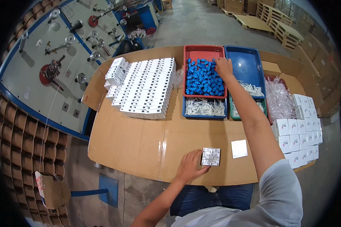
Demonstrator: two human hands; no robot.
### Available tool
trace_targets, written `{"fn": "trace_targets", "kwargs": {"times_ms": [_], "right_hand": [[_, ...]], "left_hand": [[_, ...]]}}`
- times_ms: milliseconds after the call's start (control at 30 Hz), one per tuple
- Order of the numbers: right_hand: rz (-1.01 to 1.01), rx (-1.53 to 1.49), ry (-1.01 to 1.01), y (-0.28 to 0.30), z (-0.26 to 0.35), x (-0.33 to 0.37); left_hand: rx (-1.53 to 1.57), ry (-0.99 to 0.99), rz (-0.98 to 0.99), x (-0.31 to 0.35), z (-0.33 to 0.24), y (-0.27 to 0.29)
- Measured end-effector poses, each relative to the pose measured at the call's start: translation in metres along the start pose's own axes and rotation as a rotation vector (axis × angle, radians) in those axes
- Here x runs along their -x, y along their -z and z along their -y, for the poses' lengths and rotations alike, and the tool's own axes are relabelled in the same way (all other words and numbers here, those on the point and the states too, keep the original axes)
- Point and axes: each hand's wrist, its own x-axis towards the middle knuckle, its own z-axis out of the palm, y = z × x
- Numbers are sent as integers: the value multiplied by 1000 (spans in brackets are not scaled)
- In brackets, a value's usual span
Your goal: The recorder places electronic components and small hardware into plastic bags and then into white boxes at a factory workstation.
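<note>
My left hand [190, 166] rests on the cardboard-covered table, its thumb and fingers gripping the left side of a small open white box [211, 156]. Inside that box lie small white pieces. To its right is a flat white square [239, 149], which looks like a lid or card. My right arm reaches far forward, and my right hand [224, 68] is at the right side of a red tray [204, 48] of small blue plastic pieces [202, 78]. The fingers there are bent together; whatever they hold is too small to make out.
A blue tray [244, 62] adjoins the red one. White plugs [204, 107] fill lower trays. Clear plastic bags [280, 98] lie right of them. White boxes are stacked at left [146, 87] and right [297, 136]. A machine panel [30, 75] stands left; pallets [276, 22] lie behind.
</note>
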Motion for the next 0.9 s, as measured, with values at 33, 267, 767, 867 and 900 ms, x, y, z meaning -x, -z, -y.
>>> {"fn": "trace_targets", "kwargs": {"times_ms": [33,267,767,867,900], "right_hand": [[12,20,8,-3,-2,0],[-30,-508,-277,12,-5,17],[439,-2108,-812,244,93,248],[492,-1963,-849,243,105,282],[501,-1959,-853,237,107,291]], "left_hand": [[3,7,16,0,0,0],[12,-16,16,2,-1,-4],[24,-27,-79,7,9,-7],[21,-30,-85,9,8,-4],[15,-37,-82,8,9,-5]]}}
